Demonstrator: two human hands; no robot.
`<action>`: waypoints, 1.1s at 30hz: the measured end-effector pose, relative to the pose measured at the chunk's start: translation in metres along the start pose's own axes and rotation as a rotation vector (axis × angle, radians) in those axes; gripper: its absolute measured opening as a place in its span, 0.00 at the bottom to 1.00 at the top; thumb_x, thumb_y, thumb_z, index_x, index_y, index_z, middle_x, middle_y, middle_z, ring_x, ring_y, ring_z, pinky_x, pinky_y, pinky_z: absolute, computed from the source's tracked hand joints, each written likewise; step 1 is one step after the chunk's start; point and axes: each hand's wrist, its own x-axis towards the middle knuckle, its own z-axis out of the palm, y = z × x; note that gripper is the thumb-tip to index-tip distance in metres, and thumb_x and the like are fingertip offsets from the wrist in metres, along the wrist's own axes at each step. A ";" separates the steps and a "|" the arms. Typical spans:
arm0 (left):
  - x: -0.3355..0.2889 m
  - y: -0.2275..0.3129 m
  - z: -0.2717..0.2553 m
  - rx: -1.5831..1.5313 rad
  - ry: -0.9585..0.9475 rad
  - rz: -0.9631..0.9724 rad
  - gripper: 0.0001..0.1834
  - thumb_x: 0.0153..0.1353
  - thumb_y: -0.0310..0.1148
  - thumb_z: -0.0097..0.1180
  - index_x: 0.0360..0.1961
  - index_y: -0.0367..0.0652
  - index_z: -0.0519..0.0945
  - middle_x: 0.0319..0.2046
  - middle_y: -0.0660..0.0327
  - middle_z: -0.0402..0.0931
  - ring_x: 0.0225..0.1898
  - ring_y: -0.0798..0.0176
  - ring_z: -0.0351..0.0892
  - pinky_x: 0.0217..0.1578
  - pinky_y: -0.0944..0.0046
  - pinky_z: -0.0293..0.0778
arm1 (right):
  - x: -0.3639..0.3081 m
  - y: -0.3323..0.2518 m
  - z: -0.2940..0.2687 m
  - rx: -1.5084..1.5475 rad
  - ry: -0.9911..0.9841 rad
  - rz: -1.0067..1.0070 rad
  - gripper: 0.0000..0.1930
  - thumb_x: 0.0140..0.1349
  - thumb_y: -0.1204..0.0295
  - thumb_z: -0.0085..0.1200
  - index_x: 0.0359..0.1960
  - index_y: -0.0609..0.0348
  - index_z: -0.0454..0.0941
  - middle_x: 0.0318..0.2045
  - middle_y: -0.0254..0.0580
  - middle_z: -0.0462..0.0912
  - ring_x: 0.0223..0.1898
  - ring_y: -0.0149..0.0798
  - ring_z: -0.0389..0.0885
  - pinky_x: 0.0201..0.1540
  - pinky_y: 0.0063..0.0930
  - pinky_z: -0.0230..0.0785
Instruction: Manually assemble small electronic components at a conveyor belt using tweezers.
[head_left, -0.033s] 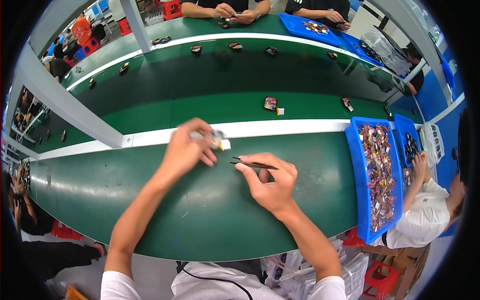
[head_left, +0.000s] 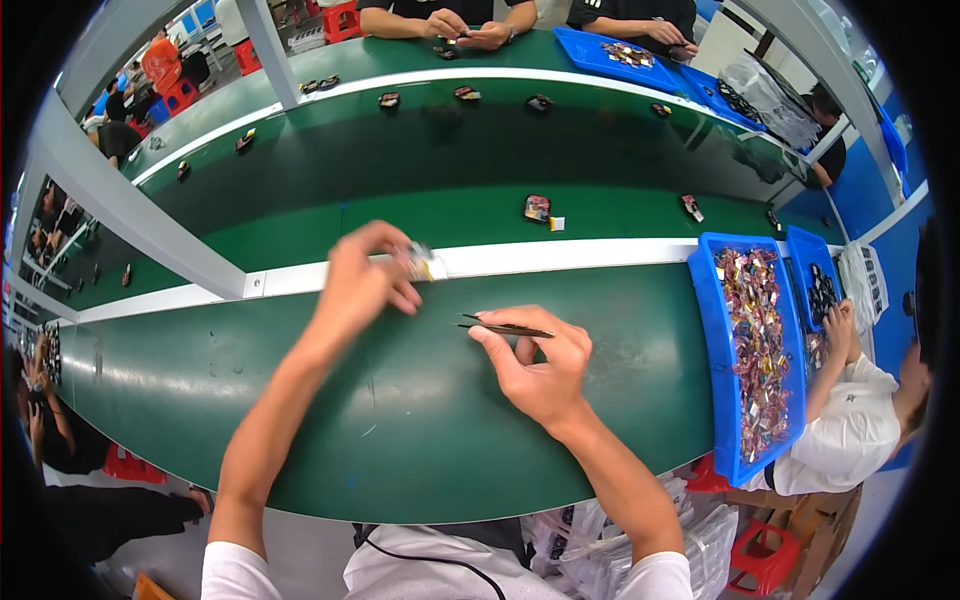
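Observation:
Over the white rail (head_left: 560, 256) at the bench's far edge, my left hand (head_left: 362, 275) grips a small pale electronic part (head_left: 428, 265) with a yellow and white bit. Motion blur hides its details. Dark tweezers (head_left: 518, 331) are pinched in my right hand (head_left: 548, 360) above the green bench (head_left: 400, 440), their tips pointing left and slightly apart. Nothing shows between those tips. Beyond the rail, a small dark device (head_left: 537, 208) with a white-and-yellow piece beside it lies on the green conveyor belt (head_left: 420, 205).
A blue bin (head_left: 703, 330) full of small wired parts stands on my right, a smaller blue tray (head_left: 797, 262) beyond it. A co-worker's hands (head_left: 838, 335) work there. Several devices sit along the belt. A grey post (head_left: 150, 200) rises at left. Other people sit opposite.
My left hand has shifted up and a little left, carrying the small part farther over the rail. The right hand and tweezers stay almost in place.

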 end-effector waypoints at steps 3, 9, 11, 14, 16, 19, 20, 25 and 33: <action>0.054 -0.015 -0.044 0.121 0.273 0.056 0.09 0.65 0.22 0.54 0.44 0.29 0.78 0.37 0.53 0.78 0.23 0.62 0.84 0.22 0.65 0.82 | -0.001 -0.006 0.006 -0.007 -0.051 -0.015 0.06 0.51 0.79 0.71 0.30 0.59 0.86 0.29 0.37 0.89 0.11 0.25 0.69 0.17 0.22 0.61; 0.090 -0.020 -0.084 0.905 0.462 0.029 0.12 0.63 0.27 0.58 0.45 0.32 0.81 0.42 0.44 0.82 0.32 0.49 0.86 0.31 0.52 0.82 | -0.001 -0.002 0.005 0.012 -0.032 -0.122 0.08 0.50 0.80 0.72 0.31 0.59 0.85 0.30 0.40 0.90 0.11 0.25 0.66 0.18 0.21 0.61; 0.093 -0.008 -0.080 1.201 0.609 0.095 0.14 0.61 0.32 0.61 0.47 0.39 0.83 0.53 0.40 0.78 0.47 0.36 0.82 0.47 0.41 0.77 | 0.000 -0.002 0.009 0.009 -0.026 -0.126 0.08 0.50 0.80 0.72 0.30 0.59 0.85 0.30 0.40 0.89 0.11 0.27 0.70 0.18 0.22 0.64; 0.104 0.009 -0.032 1.097 0.531 0.558 0.11 0.62 0.30 0.61 0.43 0.37 0.85 0.48 0.42 0.81 0.44 0.41 0.84 0.43 0.46 0.79 | -0.004 0.006 0.008 -0.013 -0.022 -0.185 0.06 0.52 0.78 0.70 0.29 0.57 0.84 0.27 0.36 0.88 0.18 0.36 0.81 0.21 0.25 0.70; 0.116 0.029 -0.002 0.905 0.121 0.649 0.09 0.61 0.28 0.62 0.40 0.36 0.86 0.41 0.46 0.84 0.40 0.46 0.85 0.40 0.52 0.79 | -0.007 0.003 0.010 -0.020 -0.057 -0.172 0.06 0.52 0.77 0.70 0.29 0.56 0.84 0.27 0.35 0.87 0.19 0.37 0.82 0.22 0.26 0.71; 0.126 0.045 0.064 0.697 -0.177 0.455 0.09 0.58 0.27 0.64 0.40 0.37 0.88 0.32 0.52 0.85 0.36 0.53 0.85 0.40 0.56 0.79 | -0.008 0.005 0.005 -0.036 -0.090 -0.170 0.08 0.50 0.80 0.72 0.30 0.59 0.84 0.27 0.41 0.88 0.18 0.37 0.83 0.23 0.25 0.73; 0.136 0.038 0.071 0.699 -0.197 0.485 0.11 0.57 0.28 0.66 0.41 0.38 0.89 0.30 0.53 0.85 0.36 0.55 0.85 0.40 0.56 0.79 | -0.007 0.005 0.007 -0.029 -0.095 -0.178 0.08 0.50 0.80 0.72 0.30 0.59 0.84 0.27 0.41 0.88 0.18 0.37 0.83 0.23 0.25 0.73; 0.158 0.028 0.089 0.822 -0.297 0.403 0.08 0.52 0.32 0.70 0.34 0.46 0.90 0.36 0.56 0.86 0.44 0.53 0.84 0.46 0.53 0.79 | -0.007 0.002 0.009 -0.013 -0.105 -0.183 0.08 0.50 0.80 0.71 0.30 0.59 0.84 0.27 0.41 0.88 0.19 0.38 0.84 0.23 0.26 0.74; 0.160 0.021 0.083 0.893 -0.259 0.310 0.08 0.54 0.27 0.68 0.35 0.36 0.86 0.29 0.57 0.84 0.33 0.60 0.82 0.38 0.59 0.77 | -0.006 0.005 0.010 -0.009 -0.117 -0.213 0.08 0.50 0.80 0.71 0.29 0.60 0.83 0.26 0.41 0.88 0.18 0.38 0.83 0.22 0.26 0.74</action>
